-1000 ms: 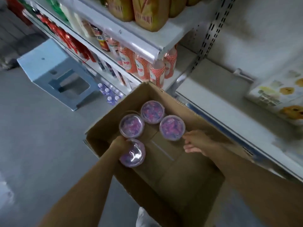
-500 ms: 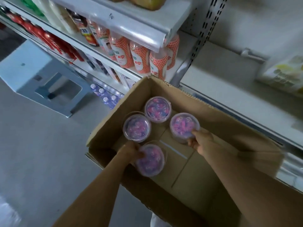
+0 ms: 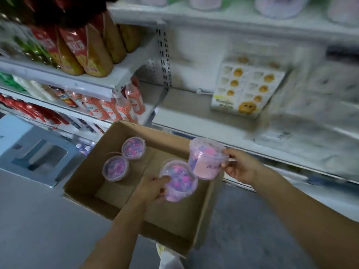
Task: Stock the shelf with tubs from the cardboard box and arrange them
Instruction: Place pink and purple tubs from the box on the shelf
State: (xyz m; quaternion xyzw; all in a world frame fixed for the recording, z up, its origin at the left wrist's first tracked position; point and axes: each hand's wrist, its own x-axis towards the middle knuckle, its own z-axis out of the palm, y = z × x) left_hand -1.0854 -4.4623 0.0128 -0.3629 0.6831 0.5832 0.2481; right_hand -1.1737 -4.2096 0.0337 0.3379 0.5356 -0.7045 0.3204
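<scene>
Lift-out step: left hand [image 3: 153, 188] grips near tub [image 3: 177, 181], right hand [image 3: 240, 166] grips far tub [image 3: 206, 160]; next, probably set both on shelf [image 3: 194, 117] at 1 o'clock

Arms reach forward, left hand [image 3: 153, 188] gripping the near tub [image 3: 178, 181], right hand [image 3: 240, 166] the raised tub [image 3: 206, 160]

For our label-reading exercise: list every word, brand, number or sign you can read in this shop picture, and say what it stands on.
Nothing can be read clearly.
Dark script on the tub in the right hand: too blurred.
White characters on the red-labelled bottles: blurred.
Yellowish print on the white packet on the shelf: blurred.
</scene>
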